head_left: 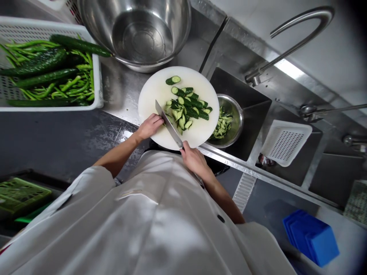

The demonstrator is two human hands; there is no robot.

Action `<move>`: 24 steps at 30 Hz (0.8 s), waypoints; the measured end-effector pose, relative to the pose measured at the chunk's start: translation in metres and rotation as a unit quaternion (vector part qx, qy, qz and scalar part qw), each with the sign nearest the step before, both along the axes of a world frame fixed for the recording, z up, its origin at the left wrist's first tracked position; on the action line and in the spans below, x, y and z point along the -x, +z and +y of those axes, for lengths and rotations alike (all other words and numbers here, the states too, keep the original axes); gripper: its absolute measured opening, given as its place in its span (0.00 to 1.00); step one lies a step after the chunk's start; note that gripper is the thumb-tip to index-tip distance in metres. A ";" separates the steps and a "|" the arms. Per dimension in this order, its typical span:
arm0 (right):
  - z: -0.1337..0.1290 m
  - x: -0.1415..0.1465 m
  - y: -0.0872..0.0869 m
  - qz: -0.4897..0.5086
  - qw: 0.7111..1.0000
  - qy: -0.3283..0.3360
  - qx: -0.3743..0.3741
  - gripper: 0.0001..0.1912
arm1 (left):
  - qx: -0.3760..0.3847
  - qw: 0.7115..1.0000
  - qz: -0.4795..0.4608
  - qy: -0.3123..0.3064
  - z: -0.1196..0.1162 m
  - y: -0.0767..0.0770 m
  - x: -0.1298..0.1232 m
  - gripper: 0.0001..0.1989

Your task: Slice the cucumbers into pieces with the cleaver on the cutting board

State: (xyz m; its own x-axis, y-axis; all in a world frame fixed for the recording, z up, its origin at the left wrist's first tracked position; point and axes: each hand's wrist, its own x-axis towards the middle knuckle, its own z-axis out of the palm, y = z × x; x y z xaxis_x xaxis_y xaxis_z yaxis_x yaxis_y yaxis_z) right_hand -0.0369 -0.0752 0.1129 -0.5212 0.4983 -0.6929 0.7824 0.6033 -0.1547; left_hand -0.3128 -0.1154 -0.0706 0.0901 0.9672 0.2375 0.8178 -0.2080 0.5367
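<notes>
A round white cutting board [151, 91] lies at the counter's front edge, partly over the sink. In my right hand [193, 157] is the handle of a kitchen knife [169, 125], its blade slanting up and left across the board. My left hand [150, 126] rests at the board's left edge with curled fingers close against the blade. Under its fingertips is a cucumber piece, mostly hidden. Cut cucumber chunks [190, 103] and slices are heaped right of the blade. One cucumber chunk [173, 80] lies apart near the far edge.
A metal bowl [240, 122] of cucumber pieces stands in the sink beside the board. Behind is a large steel basin [180, 23]. At left, a white basket [99, 84] holds whole cucumbers and green peppers. A faucet [298, 49] arches over the sinks; a white basket [286, 143] sits right.
</notes>
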 end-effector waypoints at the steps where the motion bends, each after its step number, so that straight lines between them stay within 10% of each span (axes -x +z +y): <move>1: 0.000 -0.001 0.001 0.000 1.000 0.001 -0.004 0.18 | 0.000 1.000 -0.003 0.002 0.000 0.000 0.000 0.17; 18: 0.000 -0.011 0.013 -0.002 1.000 0.006 -0.003 0.19 | -0.055 0.998 0.036 0.001 0.000 -0.004 -0.001 0.17; 24: 0.004 0.020 -0.022 0.041 0.999 -0.019 -0.004 0.21 | -0.048 0.998 0.040 0.003 0.001 -0.004 -0.002 0.16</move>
State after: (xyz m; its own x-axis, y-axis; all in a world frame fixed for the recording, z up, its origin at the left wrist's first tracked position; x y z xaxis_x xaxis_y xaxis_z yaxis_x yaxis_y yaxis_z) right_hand -0.0573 -0.0715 0.0904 -0.5568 0.5242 -0.6444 0.7893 0.5757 -0.2138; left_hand -0.3104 -0.1143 -0.0742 0.1065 0.9412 0.3205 0.8587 -0.2496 0.4476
